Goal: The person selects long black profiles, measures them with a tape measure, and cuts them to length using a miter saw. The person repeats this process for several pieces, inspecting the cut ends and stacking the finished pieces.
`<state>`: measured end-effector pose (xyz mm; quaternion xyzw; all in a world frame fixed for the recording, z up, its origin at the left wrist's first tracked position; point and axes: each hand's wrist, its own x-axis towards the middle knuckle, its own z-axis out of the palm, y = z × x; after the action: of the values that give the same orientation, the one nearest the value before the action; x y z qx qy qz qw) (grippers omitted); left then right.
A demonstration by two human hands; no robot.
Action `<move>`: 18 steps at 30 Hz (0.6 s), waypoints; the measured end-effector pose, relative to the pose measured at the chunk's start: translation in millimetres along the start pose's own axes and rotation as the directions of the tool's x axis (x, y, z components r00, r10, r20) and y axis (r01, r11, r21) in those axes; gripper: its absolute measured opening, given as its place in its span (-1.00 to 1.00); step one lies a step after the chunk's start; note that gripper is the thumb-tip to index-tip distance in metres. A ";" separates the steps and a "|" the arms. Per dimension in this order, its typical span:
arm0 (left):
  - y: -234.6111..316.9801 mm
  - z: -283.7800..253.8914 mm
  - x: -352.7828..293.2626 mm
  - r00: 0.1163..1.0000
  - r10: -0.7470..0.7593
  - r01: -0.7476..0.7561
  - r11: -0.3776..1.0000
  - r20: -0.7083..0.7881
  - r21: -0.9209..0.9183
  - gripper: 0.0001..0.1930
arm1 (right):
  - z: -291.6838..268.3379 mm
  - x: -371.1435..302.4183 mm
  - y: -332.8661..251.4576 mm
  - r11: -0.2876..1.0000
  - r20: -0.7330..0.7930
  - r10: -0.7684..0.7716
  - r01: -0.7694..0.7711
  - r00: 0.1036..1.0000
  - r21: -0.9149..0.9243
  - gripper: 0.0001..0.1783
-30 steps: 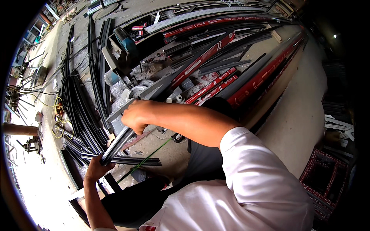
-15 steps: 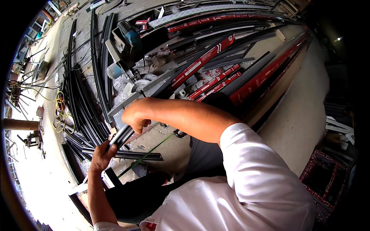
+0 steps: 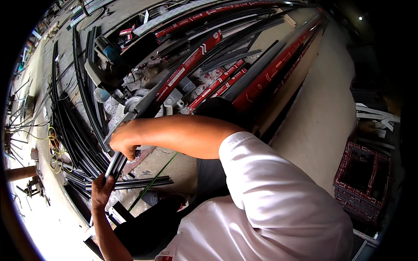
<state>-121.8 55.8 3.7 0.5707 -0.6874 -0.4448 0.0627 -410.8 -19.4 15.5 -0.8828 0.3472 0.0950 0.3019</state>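
Note:
A dark grooved metal profile (image 3: 116, 166) runs up from my left hand past my right hand toward a mitre saw (image 3: 111, 58). My left hand (image 3: 102, 191) is closed around the profile's near end, thumb on top. Farther along it, my right hand (image 3: 125, 138) is bent over the profile with fingers curled down beside the saw's fence; part of its grip is hidden. The saw has a teal motor and a round grey base (image 3: 133, 104). Beyond the base, a length with red printed film (image 3: 187, 65) slants up to the right.
Bundles of black profiles (image 3: 78, 130) lie on the left, near a tangled yellow cable (image 3: 55, 150). A green strip (image 3: 152, 182) crosses the floor before me. Long red-wrapped profiles (image 3: 270, 78) stretch away at right, and stacked red-patterned frames (image 3: 361, 174) stand at far right.
The view has shifted, so the saw and profiles appear farther left. Both hands stay on the profile, with little visible change in their grip.

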 end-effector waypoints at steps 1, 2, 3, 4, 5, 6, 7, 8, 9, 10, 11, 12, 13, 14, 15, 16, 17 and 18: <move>0.3 0.8 0.3 1.000 0.019 -0.019 1.000 -0.014 -0.006 -0.47 | 0.9 2.8 -0.3 1.000 -0.018 -0.006 0.006 1.000 -0.013 -0.61; 1.7 1.9 0.5 1.000 0.021 -0.021 0.999 -0.013 -0.026 -0.46 | 2.1 4.4 0.8 1.000 -0.021 -0.006 0.005 1.000 -0.016 -0.60; 4.5 1.5 0.3 1.000 0.014 -0.014 1.000 0.010 -0.011 -0.50 | 3.5 5.4 2.4 1.000 -0.025 -0.005 0.005 1.000 -0.018 -0.59; 12.9 -0.6 -3.0 1.000 0.002 -0.002 1.000 0.028 0.006 -0.54 | 2.3 5.4 0.9 1.000 -0.029 -0.012 0.012 0.999 -0.021 -0.58; 12.3 -0.1 -2.7 1.000 0.003 -0.003 1.000 0.026 -0.014 -0.53 | 0.6 5.5 -0.4 0.999 -0.014 0.003 -0.003 1.000 -0.040 -0.53; 10.7 1.3 -2.3 1.000 0.004 -0.003 0.999 0.024 -0.035 -0.52 | -0.6 4.7 -0.8 0.999 -0.017 -0.003 0.002 1.000 -0.044 -0.50; 11.1 2.0 -2.3 1.000 0.005 -0.004 0.998 0.021 -0.056 -0.50 | -1.6 3.0 -1.5 0.999 -0.020 -0.009 0.008 1.000 -0.049 -0.47; 13.1 1.4 -2.5 0.999 0.000 0.002 0.998 0.033 -0.066 -0.51 | -2.6 1.3 -2.1 0.998 -0.023 -0.014 0.013 1.000 -0.054 -0.44; 16.4 0.7 -3.1 0.999 -0.005 0.008 0.997 0.044 -0.077 -0.52 | -3.7 -0.1 -3.0 0.998 -0.022 -0.011 0.010 1.000 -0.054 -0.42; 19.1 0.6 -3.5 0.998 -0.009 0.014 0.996 0.055 -0.087 -0.53 | -5.6 -2.2 -4.1 0.998 -0.020 -0.008 0.006 1.000 -0.055 -0.39; 19.4 1.1 -3.7 0.998 -0.018 0.023 0.995 0.056 -0.097 -0.53 | -6.5 -3.1 -4.6 0.998 -0.018 -0.004 0.003 1.000 -0.057 -0.36; 19.1 1.8 -4.1 0.998 -0.026 0.032 0.994 0.056 -0.106 -0.53 | -5.8 -2.7 -4.6 0.998 -0.029 -0.012 0.010 1.000 -0.065 -0.38; 19.7 2.5 -3.5 0.998 -0.033 0.039 0.993 0.057 -0.115 -0.53 | -4.8 -2.3 -3.7 0.997 -0.040 -0.018 0.015 0.999 -0.074 -0.39; 21.8 2.6 -3.4 0.997 -0.039 0.045 0.993 0.062 -0.106 -0.53 | -3.5 -2.0 -2.9 0.996 -0.052 -0.024 0.020 0.998 -0.083 -0.40; 24.8 2.1 -3.8 0.997 -0.045 0.051 0.994 0.066 -0.096 -0.53 | -1.6 -1.9 -2.3 0.996 -0.064 -0.026 0.021 0.998 -0.087 -0.40; 26.0 1.6 -4.5 0.997 -0.049 0.055 0.994 0.066 -0.092 -0.53 | -0.9 -1.1 -3.1 0.995 -0.072 -0.031 0.024 0.997 -0.098 -0.40; 25.8 1.0 -4.6 0.997 -0.041 0.046 0.995 0.062 -0.088 -0.53 | -0.3 -0.2 -3.6 0.994 -0.080 -0.035 0.027 0.996 -0.109 -0.40; 25.0 0.2 -4.7 0.998 -0.033 0.037 0.996 0.059 -0.083 -0.53 | -0.2 1.1 -4.0 0.993 -0.074 -0.044 0.035 0.996 -0.116 -0.41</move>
<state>-138.5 58.7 22.7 0.5664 -0.6594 -0.4908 0.0590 -407.4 -17.9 17.1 -0.9084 0.3349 0.0748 0.2388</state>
